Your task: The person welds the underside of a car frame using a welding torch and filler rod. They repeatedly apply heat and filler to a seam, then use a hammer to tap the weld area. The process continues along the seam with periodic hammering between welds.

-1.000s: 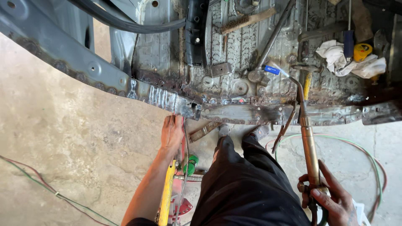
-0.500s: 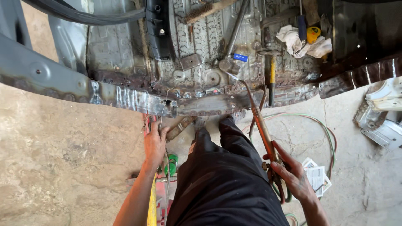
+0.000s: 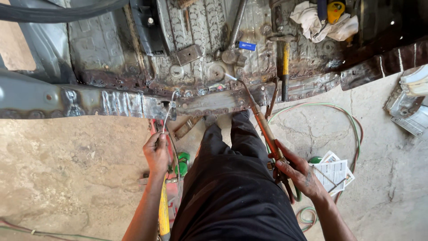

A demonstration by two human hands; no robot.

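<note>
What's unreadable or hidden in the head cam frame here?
- Head view: gas torch valves, covered by the right hand.
- Thin filler wire: too thin to tell whether its tip touches the rusty car sill.
- Yellow-handled tool: cut by the bottom edge, partly behind the left hand and forearm.
- Green hoses: source out of frame.

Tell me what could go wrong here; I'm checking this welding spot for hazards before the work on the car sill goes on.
1. The torch in the right hand points its lit tip at the rusted sill, right above the person's black trousers; sparks could land on them.
2. The gas hoses loop on the floor beside loose papers, which could catch fire.
3. The bare left hand holds a thin filler rod near the heated seam; a burn seems possible.
</note>
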